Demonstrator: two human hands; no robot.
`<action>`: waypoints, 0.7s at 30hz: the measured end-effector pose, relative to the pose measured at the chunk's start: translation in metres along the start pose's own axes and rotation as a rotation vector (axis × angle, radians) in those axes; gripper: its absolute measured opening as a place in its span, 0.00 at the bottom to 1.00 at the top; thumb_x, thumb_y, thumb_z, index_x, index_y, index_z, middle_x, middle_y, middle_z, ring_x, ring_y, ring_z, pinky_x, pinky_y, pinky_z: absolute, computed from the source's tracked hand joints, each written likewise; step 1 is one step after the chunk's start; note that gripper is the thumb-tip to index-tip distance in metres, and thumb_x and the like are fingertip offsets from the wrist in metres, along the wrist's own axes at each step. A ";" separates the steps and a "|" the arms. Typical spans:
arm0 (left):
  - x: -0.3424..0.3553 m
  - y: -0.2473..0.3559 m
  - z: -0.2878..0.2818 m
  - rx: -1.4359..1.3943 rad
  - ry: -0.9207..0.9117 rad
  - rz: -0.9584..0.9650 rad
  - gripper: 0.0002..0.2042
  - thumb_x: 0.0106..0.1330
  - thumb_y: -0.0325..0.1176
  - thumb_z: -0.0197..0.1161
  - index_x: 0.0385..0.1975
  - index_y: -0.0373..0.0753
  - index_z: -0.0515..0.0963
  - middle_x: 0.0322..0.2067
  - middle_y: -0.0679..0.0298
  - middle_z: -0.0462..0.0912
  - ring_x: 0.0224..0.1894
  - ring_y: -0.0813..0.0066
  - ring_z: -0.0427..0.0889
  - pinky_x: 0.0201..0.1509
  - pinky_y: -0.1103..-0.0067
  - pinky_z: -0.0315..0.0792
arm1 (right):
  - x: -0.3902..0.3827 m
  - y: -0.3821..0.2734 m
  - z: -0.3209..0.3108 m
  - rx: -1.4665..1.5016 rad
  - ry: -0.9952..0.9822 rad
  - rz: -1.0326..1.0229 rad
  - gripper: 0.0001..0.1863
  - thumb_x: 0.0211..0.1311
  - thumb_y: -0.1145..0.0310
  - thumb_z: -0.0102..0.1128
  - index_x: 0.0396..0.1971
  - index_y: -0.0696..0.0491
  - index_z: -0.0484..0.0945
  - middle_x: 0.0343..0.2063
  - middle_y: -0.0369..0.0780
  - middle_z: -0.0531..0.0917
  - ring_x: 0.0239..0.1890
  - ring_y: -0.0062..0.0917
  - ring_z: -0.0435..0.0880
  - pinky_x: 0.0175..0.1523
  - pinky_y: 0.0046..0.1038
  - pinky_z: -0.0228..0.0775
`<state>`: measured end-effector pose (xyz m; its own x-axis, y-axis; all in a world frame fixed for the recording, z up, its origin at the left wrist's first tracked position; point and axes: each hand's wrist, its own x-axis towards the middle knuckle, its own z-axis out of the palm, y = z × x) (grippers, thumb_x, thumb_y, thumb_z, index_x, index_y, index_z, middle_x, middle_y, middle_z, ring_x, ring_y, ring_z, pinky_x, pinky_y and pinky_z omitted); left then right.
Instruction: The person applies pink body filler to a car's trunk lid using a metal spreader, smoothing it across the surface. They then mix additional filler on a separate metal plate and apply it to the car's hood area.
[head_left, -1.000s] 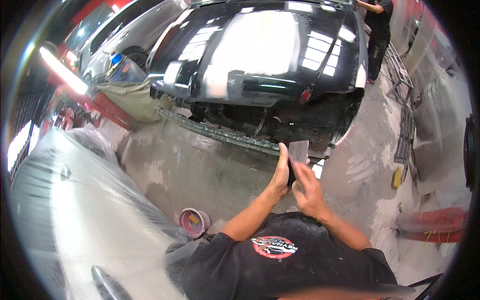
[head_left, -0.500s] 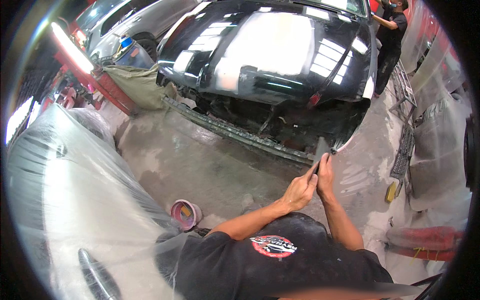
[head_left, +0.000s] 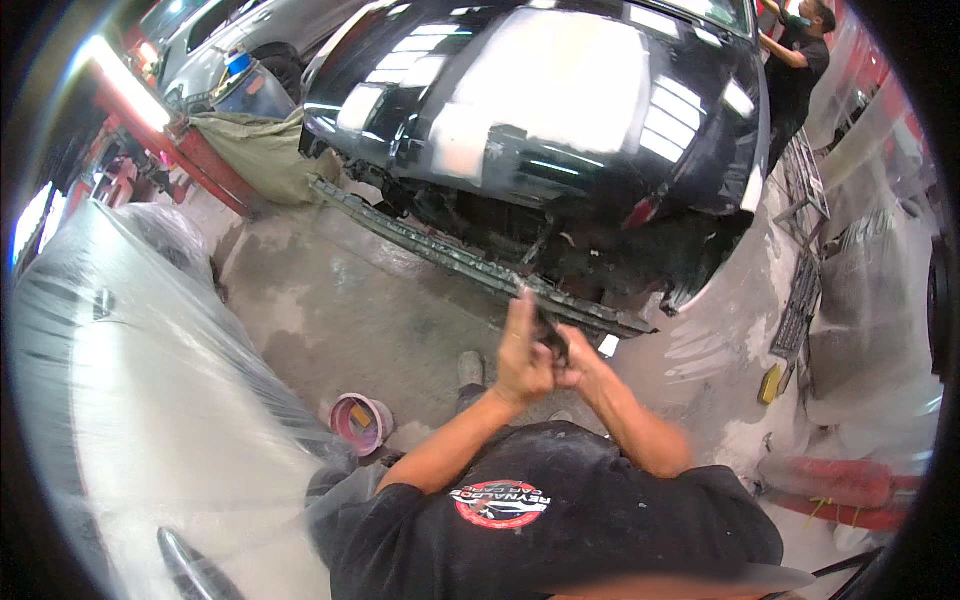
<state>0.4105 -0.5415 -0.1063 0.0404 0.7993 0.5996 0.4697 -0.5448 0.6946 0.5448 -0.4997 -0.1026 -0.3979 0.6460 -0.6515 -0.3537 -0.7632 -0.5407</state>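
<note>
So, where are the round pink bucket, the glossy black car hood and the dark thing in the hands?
Round pink bucket (head_left: 385,424), head view: outer wall.
Glossy black car hood (head_left: 550,90), head view: pale patch.
Dark thing (head_left: 551,337), head view: blurred visible middle.

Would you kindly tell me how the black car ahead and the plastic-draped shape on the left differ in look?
The black car is uncovered, whereas the plastic-draped shape lies under cloudy, see-through sheeting.
The black car has a large whitish patch on dark, glossy paint; the plastic-draped shape looks mostly pale.
Both catch bright light.
</note>
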 end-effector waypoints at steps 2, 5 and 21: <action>0.004 -0.051 -0.022 0.097 0.213 -0.375 0.19 0.75 0.40 0.45 0.45 0.23 0.63 0.37 0.44 0.70 0.38 0.53 0.72 0.42 0.62 0.65 | 0.005 0.009 0.011 -0.369 -0.215 -0.041 0.19 0.66 0.50 0.61 0.42 0.52 0.79 0.23 0.30 0.77 0.18 0.14 0.71 0.20 0.22 0.62; -0.005 -0.152 -0.078 0.158 0.372 -0.680 0.31 0.76 0.50 0.39 0.18 0.28 0.68 0.13 0.54 0.67 0.19 0.63 0.65 0.27 0.60 0.59 | 0.018 -0.007 0.023 -0.704 -0.342 -0.256 0.23 0.66 0.55 0.62 0.52 0.58 0.77 0.35 0.34 0.85 0.34 0.17 0.81 0.42 0.23 0.75; -0.108 -0.312 -0.227 -0.728 -0.188 -1.793 0.33 0.73 0.58 0.44 0.48 0.25 0.75 0.45 0.48 0.81 0.44 0.59 0.81 0.53 0.70 0.73 | 0.129 -0.127 0.125 -0.403 0.362 -0.996 0.22 0.66 0.75 0.59 0.59 0.58 0.66 0.36 0.38 0.84 0.27 0.14 0.79 0.23 0.17 0.72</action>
<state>0.0590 -0.5152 -0.2972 0.1080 0.4443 -0.8894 -0.3289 0.8602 0.3898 0.4329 -0.3176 -0.0513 0.1999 0.9762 0.0840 -0.0515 0.0961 -0.9940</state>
